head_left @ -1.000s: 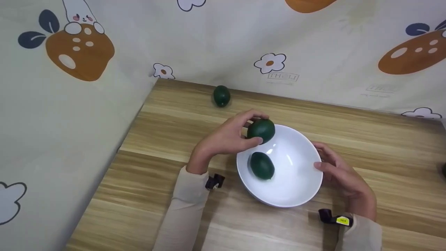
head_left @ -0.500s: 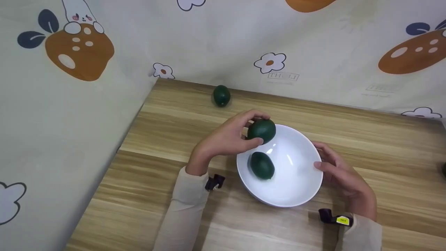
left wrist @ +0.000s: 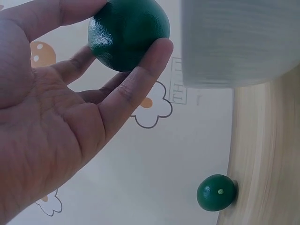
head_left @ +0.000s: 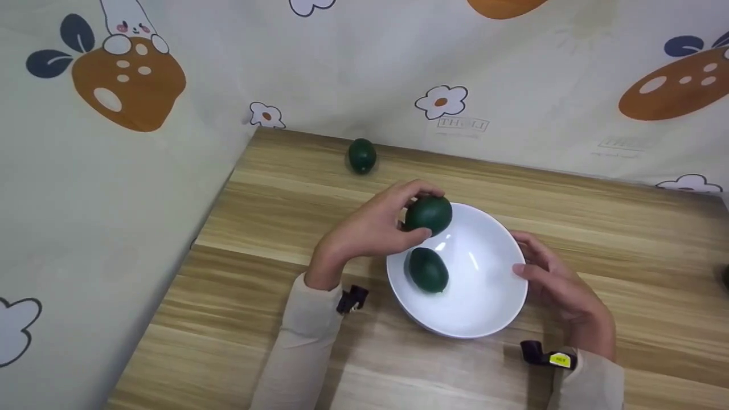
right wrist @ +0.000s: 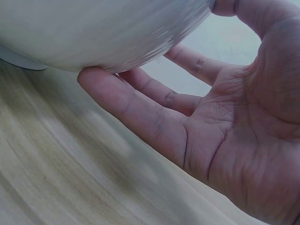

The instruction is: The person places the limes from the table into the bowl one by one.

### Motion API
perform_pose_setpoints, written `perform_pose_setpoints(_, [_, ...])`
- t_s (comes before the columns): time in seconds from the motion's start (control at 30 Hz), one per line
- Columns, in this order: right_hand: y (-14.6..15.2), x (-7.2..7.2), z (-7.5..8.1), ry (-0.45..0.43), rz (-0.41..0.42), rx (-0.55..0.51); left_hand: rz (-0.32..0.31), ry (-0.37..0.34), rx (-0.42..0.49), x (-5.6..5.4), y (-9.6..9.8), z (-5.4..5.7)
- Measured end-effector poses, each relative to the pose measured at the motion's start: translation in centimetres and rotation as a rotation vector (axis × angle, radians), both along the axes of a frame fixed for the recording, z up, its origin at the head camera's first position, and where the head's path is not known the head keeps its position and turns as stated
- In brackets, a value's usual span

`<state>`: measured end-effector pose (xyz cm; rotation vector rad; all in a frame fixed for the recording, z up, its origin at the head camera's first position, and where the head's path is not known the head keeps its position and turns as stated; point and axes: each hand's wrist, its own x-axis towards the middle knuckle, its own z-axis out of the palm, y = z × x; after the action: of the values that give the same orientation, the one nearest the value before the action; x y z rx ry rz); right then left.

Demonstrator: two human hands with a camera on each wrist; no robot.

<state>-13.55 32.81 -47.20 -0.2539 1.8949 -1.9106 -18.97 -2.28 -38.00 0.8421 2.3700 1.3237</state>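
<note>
My left hand (head_left: 383, 222) grips a dark green, glossy lime (head_left: 429, 216) between thumb and fingers, above the left rim of a white bowl (head_left: 484, 296). In the left wrist view the held lime (left wrist: 129, 33) sits at the fingertips, apart from the bowl's side (left wrist: 239, 42). Inside the bowl, toward its left wall, lies a second lime (head_left: 428, 270). My right hand (head_left: 561, 287) holds the bowl's right side, thumb on the rim. The right wrist view shows its fingers (right wrist: 140, 108) under the bowl's curved outer wall (right wrist: 108, 33).
Another lime (head_left: 362, 156) rests near the back edge of the wooden table (head_left: 245, 285). At the right border of the head view a dark thing (head_left: 726, 277) is cut off. A printed cloth wall (head_left: 353, 68) stands behind and to the left.
My left hand and its lime have shifted very slightly to the right over the bowl. The right hand, the bowl and the lime inside stay in place.
</note>
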Motion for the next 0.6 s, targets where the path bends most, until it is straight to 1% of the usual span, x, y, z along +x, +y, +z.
perform_pose_setpoints(0.1, [0.04,-0.01,0.02,-0.003,-0.004,0.004,0.007,0.004,-0.018,0.22,0.14,0.24])
perform_pose_setpoints(0.33, [0.03,-0.01,-0.15,0.018,-0.013,0.016,0.012,0.077,-0.052,0.52,0.49,0.31])
perform_pose_setpoints(0.6, [0.01,0.04,-0.15,0.015,-0.030,0.020,0.007,0.083,-0.072,0.68,0.65,0.40])
